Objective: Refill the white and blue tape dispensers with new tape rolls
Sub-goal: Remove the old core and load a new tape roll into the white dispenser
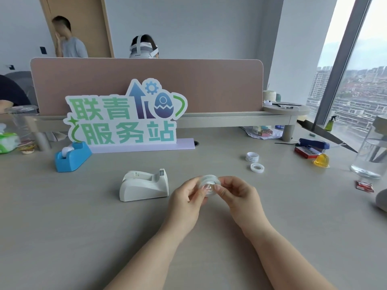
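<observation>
A clear tape roll point(210, 181) is held just above the grey desk between my left hand point(187, 197) and my right hand point(236, 195), fingers of both pinching its rim. The white tape dispenser point(144, 186) stands to the left of my hands, and its roll cradle looks empty. Farther back on the left sits the blue tape dispenser point(72, 156) with a whitish roll in it. A short stack of tape rolls point(252, 156) and a single flat roll point(257, 168) lie at the right rear of my hands.
A large standing sign point(125, 118) rises behind the dispensers, before a pink desk divider point(209, 84). At the right are a blue stapler point(314, 143), a red box point(306, 152), a yellow jelly cup point(321, 161), a glass jar point(370, 155) and a small red packet point(364, 186). Two people are beyond the divider.
</observation>
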The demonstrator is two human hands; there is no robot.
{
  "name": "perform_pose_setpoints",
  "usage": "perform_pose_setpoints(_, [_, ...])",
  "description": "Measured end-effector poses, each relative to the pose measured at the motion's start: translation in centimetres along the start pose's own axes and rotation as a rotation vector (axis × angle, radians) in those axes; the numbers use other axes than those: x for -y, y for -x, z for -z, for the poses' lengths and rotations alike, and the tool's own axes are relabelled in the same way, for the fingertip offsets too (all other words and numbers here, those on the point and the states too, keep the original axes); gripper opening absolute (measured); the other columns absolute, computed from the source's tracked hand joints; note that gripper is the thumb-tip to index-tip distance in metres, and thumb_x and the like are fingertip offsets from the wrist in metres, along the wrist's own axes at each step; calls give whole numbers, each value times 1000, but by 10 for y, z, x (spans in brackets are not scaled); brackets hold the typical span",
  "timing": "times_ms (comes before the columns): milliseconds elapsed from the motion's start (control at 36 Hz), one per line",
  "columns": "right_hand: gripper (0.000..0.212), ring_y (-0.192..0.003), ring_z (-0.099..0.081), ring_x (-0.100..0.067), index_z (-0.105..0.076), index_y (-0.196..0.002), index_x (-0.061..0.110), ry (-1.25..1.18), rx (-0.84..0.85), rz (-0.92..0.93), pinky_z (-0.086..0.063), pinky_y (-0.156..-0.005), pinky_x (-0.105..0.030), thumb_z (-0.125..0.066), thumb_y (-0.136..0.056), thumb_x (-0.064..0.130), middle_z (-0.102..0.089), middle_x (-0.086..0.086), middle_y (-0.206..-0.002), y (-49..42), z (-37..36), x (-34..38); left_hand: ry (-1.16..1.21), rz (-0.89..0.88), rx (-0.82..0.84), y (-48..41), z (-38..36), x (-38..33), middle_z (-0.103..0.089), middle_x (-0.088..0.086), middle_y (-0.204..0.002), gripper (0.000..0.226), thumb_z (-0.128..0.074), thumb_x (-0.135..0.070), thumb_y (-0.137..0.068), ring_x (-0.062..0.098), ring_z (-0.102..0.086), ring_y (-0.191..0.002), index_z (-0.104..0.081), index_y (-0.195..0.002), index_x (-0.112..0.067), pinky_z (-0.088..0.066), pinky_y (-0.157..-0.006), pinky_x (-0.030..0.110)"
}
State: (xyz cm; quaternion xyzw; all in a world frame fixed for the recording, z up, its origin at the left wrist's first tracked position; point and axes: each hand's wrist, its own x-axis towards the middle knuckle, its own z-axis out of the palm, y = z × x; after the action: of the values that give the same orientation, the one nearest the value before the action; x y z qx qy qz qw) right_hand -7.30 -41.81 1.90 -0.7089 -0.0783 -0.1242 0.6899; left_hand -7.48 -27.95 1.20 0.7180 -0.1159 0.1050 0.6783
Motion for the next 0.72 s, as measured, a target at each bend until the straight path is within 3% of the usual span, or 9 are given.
perform_pose_setpoints(83, [15, -95, -70, -13, -70, -100, 11, -69, 75, -7, -52, -82, -18, -65, -85, 11, -75, -4, -98, 2, 3, 4, 23, 24, 35, 0, 3, 0, -74, -2, -105, 21, -61, -21, -91, 10, -69, -98, -69, -110, -24, -54, -94, 39])
perform_pose_setpoints(222, [19, -101, -68, -12, -71, -103, 9, -100, 169, -16, -51, -87, -18, -63, -86, 14, -75, -3, -103, 5, 7, 10, -30, 1, 46, -3, 10, 1, -67, 1, -111, 28, -66, -42, -79, 13, -65, -106, -72, -104, -31, -49, -100, 43])
perform_pose_setpoints(306, [18, -101, -68, -14, -71, -101, 8, -103, 199, -19, -52, -91, -23, -64, -86, 15, -75, -5, -102, 5, 10, 10, -9, 6, 68, -3, 13, -1, -69, 2, -109, 25, -68, -38, -78, 17, -65, -105, -73, -101, -30, -49, -100, 44])
perform_pose_setpoints(389, [19, -95, -69, -14, -70, -99, 5, -119, 203, -23, -52, -84, -20, -64, -83, 14, -75, -7, -98, 5, 12, 11, 10, -1, 86, -2, 14, -4, -69, 3, -106, 17, -72, -34, -79, 20, -66, -102, -74, -96, -36, -49, -99, 42])
perform_pose_setpoints(500, [27, -91, -69, -13, -68, -98, 3, -121, 218, -30, -51, -80, -19, -66, -78, 21, -75, -6, -94, 6, 13, 13, 17, -8, 118, -2, 16, -6, -65, 0, -93, 18, -70, -23, -83, 14, -62, -93, -75, -92, -37, -49, -95, 35])
perform_pose_setpoints(722, [14, -91, -69, -8, -72, -95, 9, -61, 140, 25, -51, -80, -15, -67, -83, 11, -76, 2, -93, 5, 9, 10, 69, 12, 112, 0, 13, -3, -74, 0, -106, 20, -71, -19, -82, 11, -67, -102, -72, -102, -23, -52, -92, 25])
